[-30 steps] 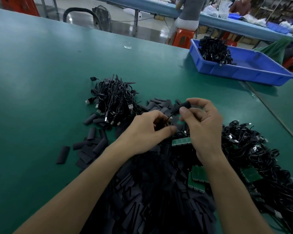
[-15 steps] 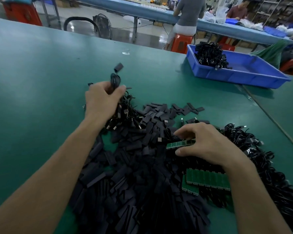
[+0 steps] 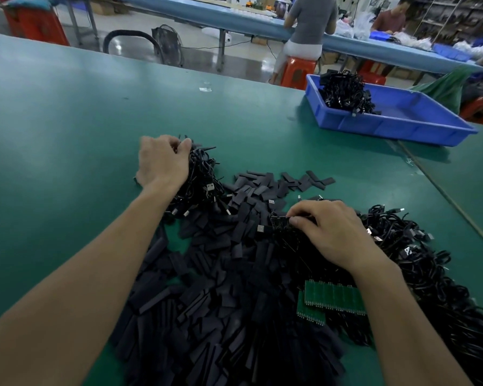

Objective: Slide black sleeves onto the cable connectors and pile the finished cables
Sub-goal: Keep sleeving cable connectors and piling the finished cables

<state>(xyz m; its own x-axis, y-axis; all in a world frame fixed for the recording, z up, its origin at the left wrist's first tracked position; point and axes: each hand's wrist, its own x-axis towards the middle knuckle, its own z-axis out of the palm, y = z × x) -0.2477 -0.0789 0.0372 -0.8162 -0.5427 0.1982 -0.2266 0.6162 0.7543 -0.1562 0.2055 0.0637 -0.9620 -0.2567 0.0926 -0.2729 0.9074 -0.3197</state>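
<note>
A wide green surface (image 3: 81,121) in a busy workshop carried the job. At its middle lay a thick heap of loose black sleeves (image 3: 234,288). Just beyond its left edge stood the small pile of finished cables (image 3: 200,181). The left hand (image 3: 162,162) lay over that pile, its fingers (image 3: 175,142) curled round strands at the top. The right hand (image 3: 332,232) rested on the heap's far right edge, its thumb and forefinger pinching a dark connector (image 3: 280,222), with no sleeve on it that could be made out.

To the right sprawled a far bigger tangle of unsleeved cables (image 3: 430,274), with green circuit strips (image 3: 332,298) lying beside the right wrist. Judging by the piles, only a small share was done and most remained. Farther off, a blue tray (image 3: 396,121) held more cables, and two people sat at another bench.
</note>
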